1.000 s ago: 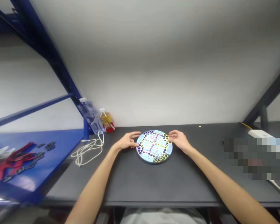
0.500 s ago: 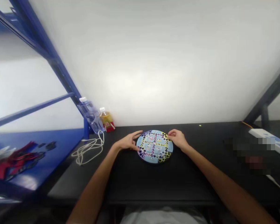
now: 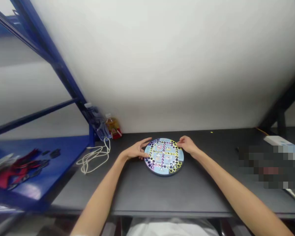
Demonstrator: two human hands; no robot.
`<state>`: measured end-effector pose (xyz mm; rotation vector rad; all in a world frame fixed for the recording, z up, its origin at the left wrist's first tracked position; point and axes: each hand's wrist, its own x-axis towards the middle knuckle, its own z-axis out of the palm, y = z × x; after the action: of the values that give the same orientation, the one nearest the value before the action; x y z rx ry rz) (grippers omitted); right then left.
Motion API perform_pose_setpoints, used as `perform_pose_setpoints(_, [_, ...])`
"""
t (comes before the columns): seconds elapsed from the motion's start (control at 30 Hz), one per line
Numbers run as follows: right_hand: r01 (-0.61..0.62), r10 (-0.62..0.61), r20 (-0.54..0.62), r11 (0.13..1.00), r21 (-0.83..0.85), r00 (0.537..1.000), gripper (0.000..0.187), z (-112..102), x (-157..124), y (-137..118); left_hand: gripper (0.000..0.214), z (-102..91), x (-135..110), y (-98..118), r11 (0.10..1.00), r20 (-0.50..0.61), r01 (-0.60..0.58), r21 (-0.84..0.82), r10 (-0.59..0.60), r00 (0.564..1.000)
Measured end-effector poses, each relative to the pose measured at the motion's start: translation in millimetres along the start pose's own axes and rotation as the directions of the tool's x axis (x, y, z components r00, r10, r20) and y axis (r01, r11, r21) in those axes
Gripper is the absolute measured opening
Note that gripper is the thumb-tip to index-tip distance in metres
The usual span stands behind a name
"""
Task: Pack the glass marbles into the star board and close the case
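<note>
**Round game board (image 3: 164, 156) on a dark table (image 3: 186, 193), both hands at its rim**

The left hand's (image 3: 135, 150) fingers are spread against the left edge; the right hand's (image 3: 188, 146) lie loosely together at the upper right edge, pinching nothing. Left of the fingers sit a white cord (image 3: 94, 157), a water bottle (image 3: 97, 124) and a blue shelf (image 3: 39, 157); a white wall (image 3: 147, 65) rises beyond them.

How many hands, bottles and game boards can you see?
Hands: 2 (left hand, right hand)
Bottles: 2 (clear plastic bottle, bottle of yellow drink)
Round game boards: 1 (round game board)
Total: 5
</note>
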<state>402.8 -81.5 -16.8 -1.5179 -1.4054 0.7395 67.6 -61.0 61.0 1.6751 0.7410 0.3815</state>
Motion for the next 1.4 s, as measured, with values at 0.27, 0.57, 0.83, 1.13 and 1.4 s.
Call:
perform_pose_setpoints(0.27, [-0.026, 0.037, -0.091, 0.992, 0.12, 0.995, 0.023, 11.3, -6.7, -4.7, 0.084, 6.9, 5.9, -6.0, 1.0, -0.141, -0.015, 0.025, 0.019, 0.99])
perform_pose_setpoints(0.57, [0.076, -0.065, -0.117, 0.993, 0.093, 0.991, 0.017, 12.1, -10.1, -11.7, 0.1, 4.4, 6.7, -6.1, 0.999, -0.155, -0.028, 0.016, 0.03, 0.987])
perform_pose_setpoints(0.83, [0.086, -0.081, -0.158, 0.996, 0.024, 0.984, 0.014, 15.8, -9.0, -12.7, 0.104, 4.4, 8.3, -8.0, 0.999, -0.15, -0.029, 0.017, 0.031, 0.988])
perform_pose_setpoints(1.13, [0.091, -0.09, -0.162, 0.996, -0.003, 0.983, 0.012, 17.8, -8.7, -14.4, 0.106, 4.2, 10.3, -8.9, 0.999, -0.132, -0.024, 0.022, 0.026, 0.991])
perform_pose_setpoints(1.4, [0.108, -0.104, -0.128, 0.994, 0.024, 0.986, 0.012, 18.1, -5.8, -14.5, 0.11, 8.6, 9.2, -1.0, 0.998, -0.118, -0.016, -0.064, 0.008, 0.993])
